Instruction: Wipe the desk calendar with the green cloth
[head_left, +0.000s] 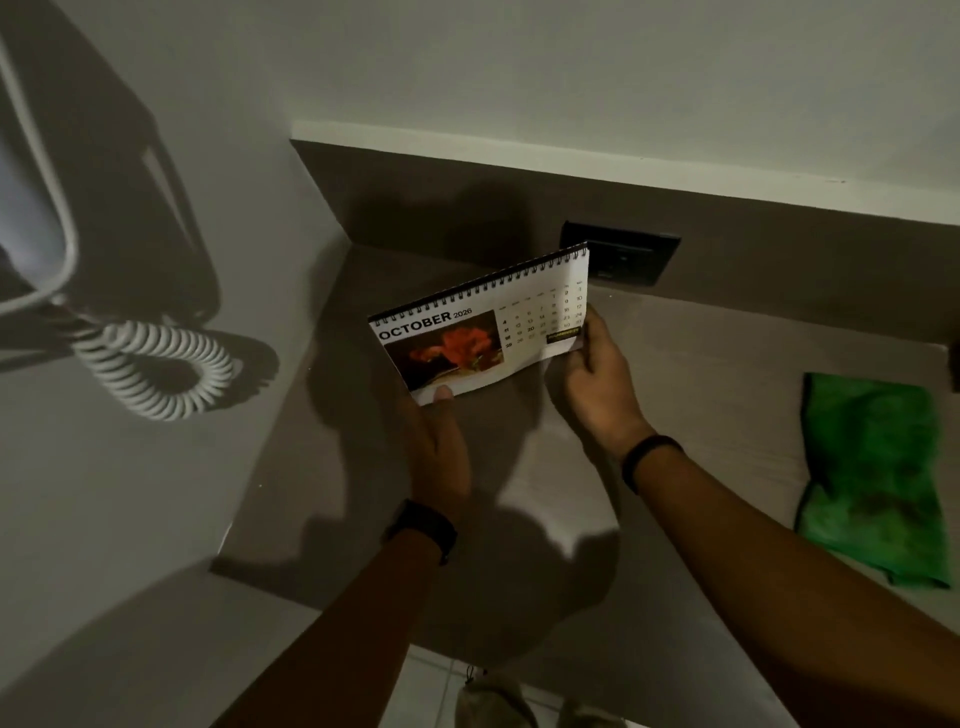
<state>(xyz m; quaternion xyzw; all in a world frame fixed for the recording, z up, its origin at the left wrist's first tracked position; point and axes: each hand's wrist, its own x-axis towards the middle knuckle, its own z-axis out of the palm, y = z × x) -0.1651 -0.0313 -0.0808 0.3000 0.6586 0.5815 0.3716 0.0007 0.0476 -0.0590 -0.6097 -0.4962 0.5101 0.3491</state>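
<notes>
While both hands (592, 374) gripped the calendar (483, 327) by its lower corners, the green cloth (878, 478) right of it lay untouched; fetching it probably came next.

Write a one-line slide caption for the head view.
Both hands, left and right, hold the calendar above the desk; cloth lies unused.
</notes>
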